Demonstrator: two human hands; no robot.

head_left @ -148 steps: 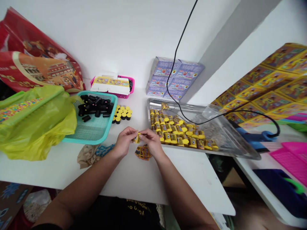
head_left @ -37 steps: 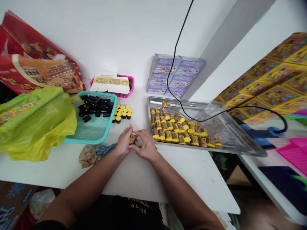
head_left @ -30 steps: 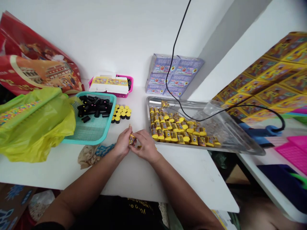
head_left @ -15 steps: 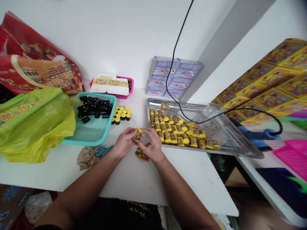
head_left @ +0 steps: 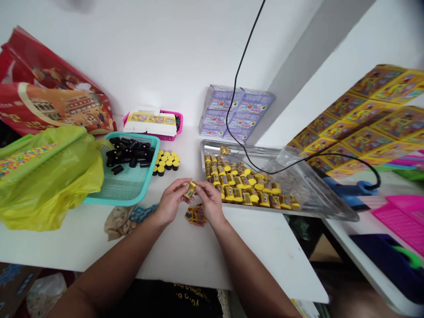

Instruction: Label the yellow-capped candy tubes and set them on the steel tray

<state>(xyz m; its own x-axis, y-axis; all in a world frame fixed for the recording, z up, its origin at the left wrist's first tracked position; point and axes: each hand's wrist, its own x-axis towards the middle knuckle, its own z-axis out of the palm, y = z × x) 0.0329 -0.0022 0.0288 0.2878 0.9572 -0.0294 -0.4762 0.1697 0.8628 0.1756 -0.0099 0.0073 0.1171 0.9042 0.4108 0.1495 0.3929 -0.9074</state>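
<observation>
Both hands meet above the white table, pinching one small yellow wrapped piece between their fingertips. My left hand grips it from the left, my right hand from the right. Under them lies a small pile of yellow printed wrappers. A metal tray to the right holds several rows of finished yellow wrapped pieces. A teal basket to the left holds black cylinders, and yellow-capped black cylinders stand beside it.
A yellow plastic bag and a red bag fill the left. Purple boxes and a pink basket stand by the wall. A black cable hangs over the tray. Printed yellow sheets lean at right.
The hands rose slightly off the table while still working the yellow piece between the fingertips. The wrapper pile under them shows again. My view drifted a little.
</observation>
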